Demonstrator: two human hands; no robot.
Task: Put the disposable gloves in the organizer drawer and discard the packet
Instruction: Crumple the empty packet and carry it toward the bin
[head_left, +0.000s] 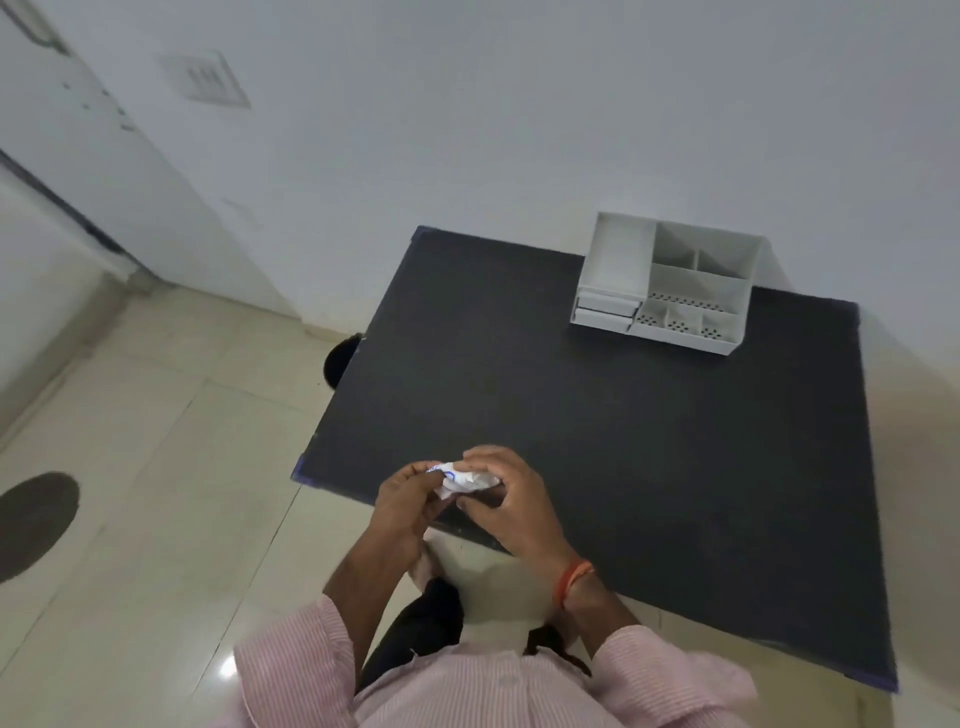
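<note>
The crumpled white packet (464, 480) is pinched between the left hand (408, 501) and right hand (506, 501) at the near tabletop (597, 441) edge, both grips closed on it, and thin gloves could be spilled floorward if it's torn carelessly, far from the organizer (670, 286).

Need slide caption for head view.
Both hands, left and right, crumple the packet over the black table; white organizer behind.
</note>
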